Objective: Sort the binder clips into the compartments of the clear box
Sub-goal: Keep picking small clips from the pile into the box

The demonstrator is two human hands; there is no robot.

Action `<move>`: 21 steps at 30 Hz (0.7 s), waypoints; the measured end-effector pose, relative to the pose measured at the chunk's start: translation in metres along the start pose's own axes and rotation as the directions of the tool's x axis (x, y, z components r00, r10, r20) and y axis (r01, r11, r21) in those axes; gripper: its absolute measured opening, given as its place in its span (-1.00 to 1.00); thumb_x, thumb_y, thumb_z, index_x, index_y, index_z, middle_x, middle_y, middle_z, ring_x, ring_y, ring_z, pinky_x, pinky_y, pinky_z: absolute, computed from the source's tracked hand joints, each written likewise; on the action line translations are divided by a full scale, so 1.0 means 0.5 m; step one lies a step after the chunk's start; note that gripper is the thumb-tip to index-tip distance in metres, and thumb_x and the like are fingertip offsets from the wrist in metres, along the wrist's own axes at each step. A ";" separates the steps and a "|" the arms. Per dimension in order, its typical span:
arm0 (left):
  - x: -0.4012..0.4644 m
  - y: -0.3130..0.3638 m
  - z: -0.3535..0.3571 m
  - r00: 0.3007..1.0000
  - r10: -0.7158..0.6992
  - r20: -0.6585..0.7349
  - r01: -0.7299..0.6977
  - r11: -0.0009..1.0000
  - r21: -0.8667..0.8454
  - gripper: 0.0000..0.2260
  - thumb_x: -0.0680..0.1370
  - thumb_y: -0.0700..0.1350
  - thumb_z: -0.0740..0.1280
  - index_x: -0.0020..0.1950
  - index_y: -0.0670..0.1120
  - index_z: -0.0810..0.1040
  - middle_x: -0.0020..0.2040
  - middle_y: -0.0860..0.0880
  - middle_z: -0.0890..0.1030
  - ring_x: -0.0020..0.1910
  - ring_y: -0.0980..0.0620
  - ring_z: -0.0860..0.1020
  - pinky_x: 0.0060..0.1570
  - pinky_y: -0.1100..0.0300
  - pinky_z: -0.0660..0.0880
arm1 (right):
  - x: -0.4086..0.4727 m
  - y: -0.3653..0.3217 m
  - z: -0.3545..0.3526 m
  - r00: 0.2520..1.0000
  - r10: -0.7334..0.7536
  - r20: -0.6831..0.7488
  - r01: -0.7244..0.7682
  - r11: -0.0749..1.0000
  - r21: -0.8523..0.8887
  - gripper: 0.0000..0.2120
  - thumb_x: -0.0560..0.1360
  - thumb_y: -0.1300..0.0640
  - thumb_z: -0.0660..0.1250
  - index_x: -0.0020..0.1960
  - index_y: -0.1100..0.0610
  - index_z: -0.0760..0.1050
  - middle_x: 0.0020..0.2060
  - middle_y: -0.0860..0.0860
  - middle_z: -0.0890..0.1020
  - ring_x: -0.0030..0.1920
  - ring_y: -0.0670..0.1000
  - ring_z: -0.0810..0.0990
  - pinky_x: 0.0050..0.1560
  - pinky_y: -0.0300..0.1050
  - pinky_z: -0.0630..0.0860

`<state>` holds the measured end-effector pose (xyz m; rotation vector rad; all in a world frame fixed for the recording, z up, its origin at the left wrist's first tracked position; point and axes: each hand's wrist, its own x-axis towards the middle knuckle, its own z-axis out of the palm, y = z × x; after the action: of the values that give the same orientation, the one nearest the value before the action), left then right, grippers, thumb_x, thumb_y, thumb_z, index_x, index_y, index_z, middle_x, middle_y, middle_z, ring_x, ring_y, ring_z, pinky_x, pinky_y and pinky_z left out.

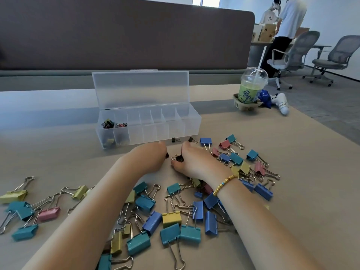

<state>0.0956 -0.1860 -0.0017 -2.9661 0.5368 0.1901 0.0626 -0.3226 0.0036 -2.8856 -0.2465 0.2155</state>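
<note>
The clear box (191, 121) stands open on the table, lid raised, with small clips in its two leftmost compartments (109, 124). Just in front of it my left hand (150, 156) pinches a small black binder clip (167, 155) at its fingertips. My right hand (192, 162) curls around another small black clip (178, 158) lying on the table. Two more small black clips (175, 140) lie by the box's front wall. Several larger blue, teal, yellow and pink clips (171, 219) are scattered around and under my forearms.
A lidded green drink with a straw (251, 88) sits in a cardboard holder at the back right, beside a blue packet and a white controller (281, 104). A brown partition runs behind the table. Office chairs and two people stand far right.
</note>
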 end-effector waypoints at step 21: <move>-0.022 0.004 -0.045 0.983 -0.060 0.173 0.077 -0.724 -0.685 -0.80 0.48 -0.16 0.02 -0.31 -0.14 0.33 -0.37 -0.07 0.39 -0.59 0.11 0.25 -0.65 0.41 0.07 | 0.021 -0.036 0.033 0.987 0.064 -0.150 -0.091 0.979 -0.182 -0.70 0.58 0.26 0.07 0.31 0.25 0.20 0.19 0.19 0.45 0.08 0.21 0.55 -0.20 -0.06 0.36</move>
<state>0.0870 -0.1872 0.0220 -4.7831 -0.9055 2.0418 0.0675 -0.2998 -0.0093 -3.0839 -0.1340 -0.0036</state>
